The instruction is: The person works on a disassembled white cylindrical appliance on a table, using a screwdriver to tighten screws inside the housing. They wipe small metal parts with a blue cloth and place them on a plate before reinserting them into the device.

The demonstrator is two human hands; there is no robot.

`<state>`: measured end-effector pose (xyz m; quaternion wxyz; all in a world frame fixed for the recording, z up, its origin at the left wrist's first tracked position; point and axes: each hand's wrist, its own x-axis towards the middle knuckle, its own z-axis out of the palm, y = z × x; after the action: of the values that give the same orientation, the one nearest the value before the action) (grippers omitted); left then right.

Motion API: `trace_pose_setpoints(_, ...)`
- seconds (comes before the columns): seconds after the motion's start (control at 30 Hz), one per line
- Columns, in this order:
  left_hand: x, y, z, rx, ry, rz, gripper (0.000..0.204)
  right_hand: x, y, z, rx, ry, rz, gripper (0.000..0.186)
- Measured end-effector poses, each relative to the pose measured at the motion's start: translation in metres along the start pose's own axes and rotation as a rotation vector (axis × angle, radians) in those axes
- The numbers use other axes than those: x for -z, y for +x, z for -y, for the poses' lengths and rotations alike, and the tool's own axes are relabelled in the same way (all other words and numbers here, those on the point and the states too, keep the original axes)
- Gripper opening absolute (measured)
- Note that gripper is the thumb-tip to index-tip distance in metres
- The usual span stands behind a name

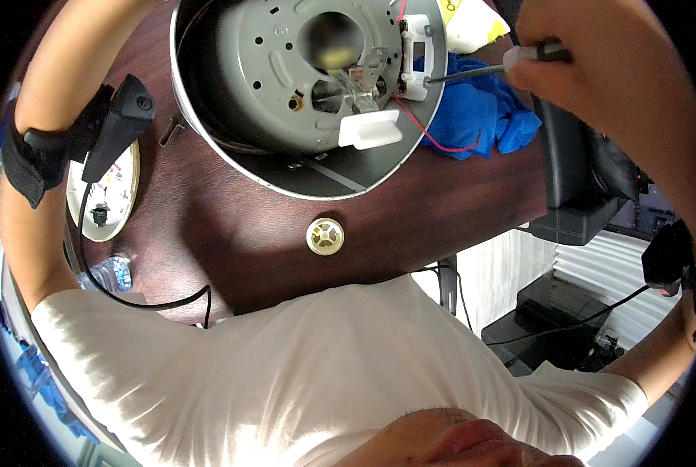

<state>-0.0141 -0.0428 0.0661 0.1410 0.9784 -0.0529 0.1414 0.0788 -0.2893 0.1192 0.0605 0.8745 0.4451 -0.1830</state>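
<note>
A round metal appliance housing point(243, 74), which looks like a rice cooker body, lies with its inside facing me. In my right hand point(573, 82) is a screwdriver point(472, 74), its tip at the lower end of a white bracket point(418, 47) on the housing's right wall. Red wire point(441, 145) hangs from the housing beside that bracket. A white plastic lever point(369, 129) juts from the housing's lower middle. My left forearm point(91, 58) runs up past the housing's left side; its hand is beyond the picture's top edge.
A blue cloth point(480, 117) and a yellow-and-white packet point(476, 27) lie right of the housing. On the brown table point(441, 202) sit a cream round cap point(325, 237), an oval dish of small parts point(83, 202) and a clear plastic bottle point(110, 274). A black chair point(573, 171) stands at right.
</note>
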Motion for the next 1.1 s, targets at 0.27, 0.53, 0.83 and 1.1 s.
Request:
trace_pose_setpoints(0.27, -0.002, -0.003, 0.008, 0.066, 0.042, -0.014, 0.031, 0.0, 0.0, 0.002, -0.13, 0.093, 0.022, 0.032)
trace_pose_setpoints(0.53, -0.006, -0.005, 0.013, 0.077, 0.092, -0.036, 0.03, 0.0, 0.002, 0.013, -0.444, 0.3, 0.091, 0.034)
trace_pose_setpoints(0.83, -0.003, -0.007, 0.017, 0.08, 0.03, -0.022, 0.029, -0.004, -0.005, 0.038, -0.693, 0.649, 0.208, 0.036)
trace_pose_setpoints(1.1, -0.006, -0.008, 0.025, 0.064, 0.028, -0.024, 0.029, -0.02, -0.026, 0.026, -0.175, 0.224, -0.099, 0.03)
